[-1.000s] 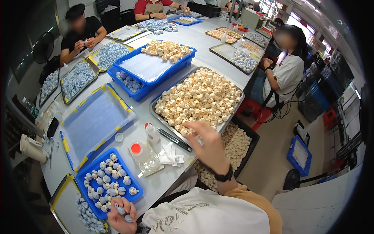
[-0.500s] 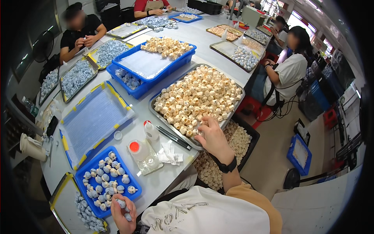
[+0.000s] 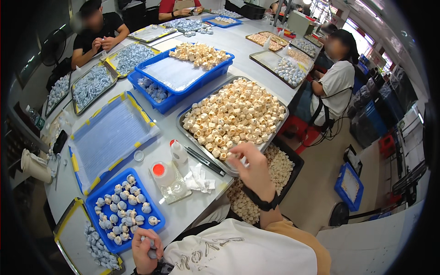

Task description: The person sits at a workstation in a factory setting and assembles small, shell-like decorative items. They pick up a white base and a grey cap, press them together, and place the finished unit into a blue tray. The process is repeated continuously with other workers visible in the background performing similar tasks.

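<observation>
Pinching fingertips of the right hand [image 3: 251,166] close on a cream-coloured piece at the near rim of the big metal tray [image 3: 279,120], centre frame, heaped with such pieces [image 3: 236,114]; the heap runs from the hand toward the upper right. Lower left, the small blue tray [image 3: 158,215] holds wrapped bluish pieces [image 3: 123,201]. Bottom edge, the left hand [image 3: 145,250] curls around one bluish piece [image 3: 151,253]
</observation>
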`<state>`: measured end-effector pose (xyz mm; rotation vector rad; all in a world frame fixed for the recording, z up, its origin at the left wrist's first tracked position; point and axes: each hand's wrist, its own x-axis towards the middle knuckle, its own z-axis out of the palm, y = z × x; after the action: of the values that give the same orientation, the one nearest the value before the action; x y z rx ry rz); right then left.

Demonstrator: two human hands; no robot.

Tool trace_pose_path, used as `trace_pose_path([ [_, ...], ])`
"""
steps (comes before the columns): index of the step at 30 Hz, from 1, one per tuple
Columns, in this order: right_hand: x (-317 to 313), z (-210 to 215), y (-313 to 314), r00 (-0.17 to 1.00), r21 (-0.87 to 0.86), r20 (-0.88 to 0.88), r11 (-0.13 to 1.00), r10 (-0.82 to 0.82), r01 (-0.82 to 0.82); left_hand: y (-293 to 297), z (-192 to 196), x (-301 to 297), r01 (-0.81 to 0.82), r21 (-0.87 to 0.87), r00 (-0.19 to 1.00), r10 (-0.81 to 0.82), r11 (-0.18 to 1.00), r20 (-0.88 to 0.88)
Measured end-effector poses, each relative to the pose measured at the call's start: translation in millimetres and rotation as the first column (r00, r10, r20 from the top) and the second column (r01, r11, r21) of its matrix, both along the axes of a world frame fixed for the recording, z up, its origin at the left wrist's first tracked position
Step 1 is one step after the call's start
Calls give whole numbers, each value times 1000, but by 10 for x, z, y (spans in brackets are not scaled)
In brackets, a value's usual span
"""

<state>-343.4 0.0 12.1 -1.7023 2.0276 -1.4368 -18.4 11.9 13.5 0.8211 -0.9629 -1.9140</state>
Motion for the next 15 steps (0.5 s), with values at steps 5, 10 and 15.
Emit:
trace_pose_path([
  [5,757,246,-2,575,-314,316,655,755,-687,6,70,-6,149,56,982,-154,987,109],
  [10,1365,163,-33,348,-404,171,388,922,-829,67,14,19,98,-6,974,-95,995,204],
  [15,1503,108,-71,401,-432,27,372,916,-822,82,-47,37,26,-26,975,-20,999,222],
])
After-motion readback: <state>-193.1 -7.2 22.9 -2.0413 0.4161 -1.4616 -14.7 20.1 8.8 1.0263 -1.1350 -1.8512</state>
